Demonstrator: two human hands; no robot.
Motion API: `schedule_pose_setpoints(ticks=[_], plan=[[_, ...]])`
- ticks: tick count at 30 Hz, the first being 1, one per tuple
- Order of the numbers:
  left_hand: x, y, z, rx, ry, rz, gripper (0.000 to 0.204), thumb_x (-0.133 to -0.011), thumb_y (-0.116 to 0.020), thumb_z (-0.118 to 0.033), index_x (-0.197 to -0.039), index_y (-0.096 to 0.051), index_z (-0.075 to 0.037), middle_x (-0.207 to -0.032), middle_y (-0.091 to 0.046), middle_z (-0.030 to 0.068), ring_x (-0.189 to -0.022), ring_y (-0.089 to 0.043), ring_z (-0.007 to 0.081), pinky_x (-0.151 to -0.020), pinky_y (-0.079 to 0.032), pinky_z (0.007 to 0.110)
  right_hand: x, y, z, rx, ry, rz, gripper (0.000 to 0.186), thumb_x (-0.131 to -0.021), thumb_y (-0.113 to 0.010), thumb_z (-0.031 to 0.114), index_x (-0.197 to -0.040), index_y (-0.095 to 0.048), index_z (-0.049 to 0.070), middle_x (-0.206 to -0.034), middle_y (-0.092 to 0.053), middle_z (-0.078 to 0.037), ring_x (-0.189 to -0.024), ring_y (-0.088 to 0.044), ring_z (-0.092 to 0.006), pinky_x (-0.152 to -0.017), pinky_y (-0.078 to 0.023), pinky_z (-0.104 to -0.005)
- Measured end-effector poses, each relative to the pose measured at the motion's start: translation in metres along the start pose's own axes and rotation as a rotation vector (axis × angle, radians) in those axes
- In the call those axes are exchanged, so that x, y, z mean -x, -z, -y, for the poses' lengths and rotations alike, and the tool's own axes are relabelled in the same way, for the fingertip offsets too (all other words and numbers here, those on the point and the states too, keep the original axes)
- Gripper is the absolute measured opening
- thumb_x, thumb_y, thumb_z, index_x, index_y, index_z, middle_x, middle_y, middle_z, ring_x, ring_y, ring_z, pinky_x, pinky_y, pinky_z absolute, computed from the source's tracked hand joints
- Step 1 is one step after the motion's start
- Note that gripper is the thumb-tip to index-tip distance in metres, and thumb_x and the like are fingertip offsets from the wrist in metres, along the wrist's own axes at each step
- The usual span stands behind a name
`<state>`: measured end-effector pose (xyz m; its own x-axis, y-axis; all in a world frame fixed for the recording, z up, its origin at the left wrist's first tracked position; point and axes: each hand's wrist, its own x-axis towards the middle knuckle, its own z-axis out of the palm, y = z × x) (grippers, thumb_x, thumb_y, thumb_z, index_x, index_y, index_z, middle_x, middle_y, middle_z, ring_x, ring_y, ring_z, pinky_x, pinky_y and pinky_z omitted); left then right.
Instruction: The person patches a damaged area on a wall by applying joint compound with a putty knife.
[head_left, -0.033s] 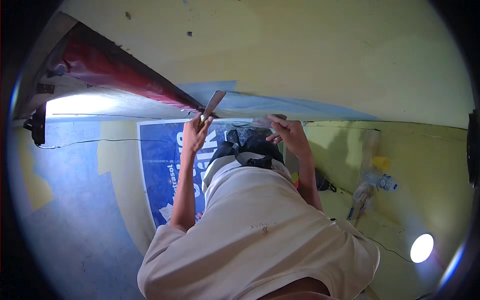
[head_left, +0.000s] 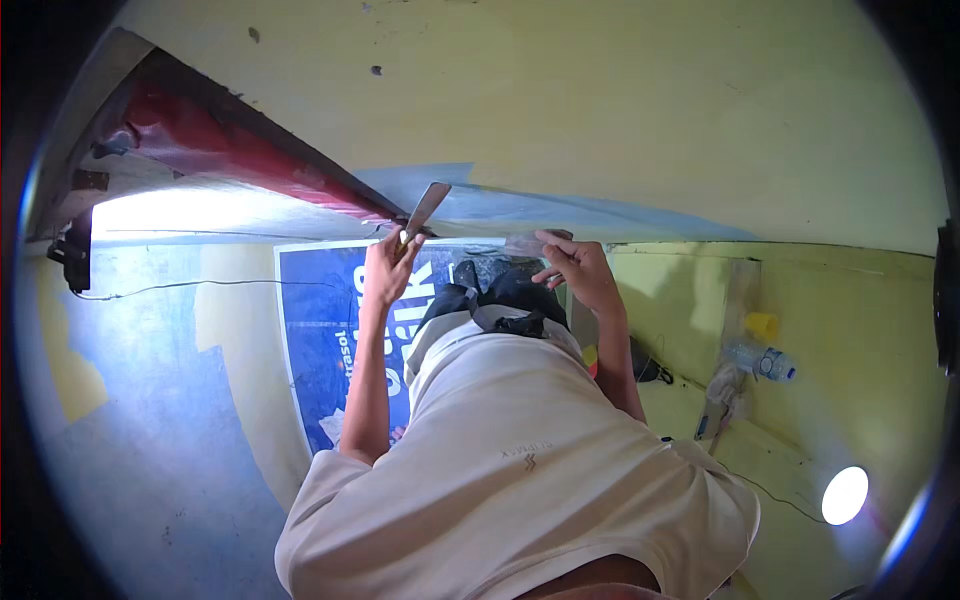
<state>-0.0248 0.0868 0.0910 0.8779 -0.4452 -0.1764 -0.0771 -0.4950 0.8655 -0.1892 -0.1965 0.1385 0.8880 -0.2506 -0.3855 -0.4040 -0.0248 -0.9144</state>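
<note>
My left hand (head_left: 390, 268) is closed round the handle of a putty knife (head_left: 430, 205). Its flat metal blade points up and to the right, close to a wall strip with blue paint. Across from it, my right hand (head_left: 588, 275) is bent at the fingers around a flat greyish blade (head_left: 525, 243), whose exact kind is hard to make out. Its handle is mostly hidden by the fingers. The yellow wall (head_left: 620, 110), with a blue painted patch (head_left: 590, 212) along its edge, stands just beyond both hands.
A red sheet-covered ledge (head_left: 220, 140) runs toward my left hand. A blue printed banner (head_left: 320, 340) lies below on the left. To the right are a plastic bottle (head_left: 762, 363), a yellow cup (head_left: 762, 325) and a bright lamp (head_left: 845, 495). A thin cable (head_left: 200, 284) hangs at left.
</note>
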Motion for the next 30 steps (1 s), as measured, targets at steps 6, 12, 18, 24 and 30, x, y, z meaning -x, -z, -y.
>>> schedule_pose_setpoints(ticks=[6, 12, 18, 24, 30], plan=[[-0.011, 0.002, 0.0, -0.118, -0.054, 0.029, 0.035, -0.097, -0.065, -0.03, -0.11, -0.067, 0.002, -0.064, -0.039, -0.0002, -0.062, -0.033, 0.0087, -0.052, -0.03, 0.03, -0.005, 0.0, 0.001, 0.001, 0.019, -0.013, 0.044, -0.103, -0.057, 0.027, -0.134, -0.058, -0.004, -0.108, -0.072, -0.014, -0.078, -0.075, -0.0205, -0.059, -0.056, -0.0245], [-0.013, -0.003, -0.026, -0.18, -0.113, 0.007, 0.042, -0.094, -0.065, -0.041, -0.087, -0.06, 0.0, -0.06, -0.051, 0.0201, -0.053, -0.044, 0.036, -0.054, -0.041, 0.041, -0.004, -0.001, 0.0, -0.029, -0.039, -0.058, 0.043, -0.103, -0.057, 0.025, -0.135, -0.058, -0.003, -0.108, -0.072, -0.013, -0.078, -0.075, -0.0198, -0.059, -0.056, -0.024], [-0.012, -0.005, -0.005, -0.023, -0.038, -0.023, 0.042, -0.096, -0.064, -0.037, -0.083, -0.055, 0.002, -0.058, -0.04, 0.013, -0.056, -0.034, 0.0189, -0.052, -0.036, 0.037, -0.006, 0.002, 0.007, -0.067, -0.024, -0.011, 0.046, -0.103, -0.057, 0.026, -0.138, -0.055, -0.003, -0.109, -0.071, -0.015, -0.079, -0.075, -0.0211, -0.061, -0.056, -0.0246], [-0.017, -0.002, -0.01, -0.027, 0.004, 0.022, 0.041, -0.096, -0.064, -0.038, -0.087, -0.059, 0.002, -0.057, -0.039, 0.0082, -0.056, -0.036, 0.016, -0.052, -0.035, 0.035, -0.002, 0.005, 0.0, -0.083, -0.026, 0.013, 0.046, -0.103, -0.056, 0.027, -0.137, -0.056, -0.003, -0.11, -0.071, -0.015, -0.081, -0.075, -0.0215, -0.061, -0.056, -0.0241], [-0.016, -0.008, -0.023, -0.089, -0.135, -0.006, 0.046, -0.096, -0.063, -0.039, -0.082, -0.052, 0.002, -0.056, -0.042, 0.0165, -0.052, -0.035, 0.0271, -0.052, -0.038, 0.039, -0.001, 0.0, 0.003, -0.034, -0.02, -0.01, 0.045, -0.104, -0.055, 0.028, -0.136, -0.057, -0.003, -0.109, -0.071, -0.015, -0.08, -0.075, -0.0208, -0.061, -0.056, -0.0242]])
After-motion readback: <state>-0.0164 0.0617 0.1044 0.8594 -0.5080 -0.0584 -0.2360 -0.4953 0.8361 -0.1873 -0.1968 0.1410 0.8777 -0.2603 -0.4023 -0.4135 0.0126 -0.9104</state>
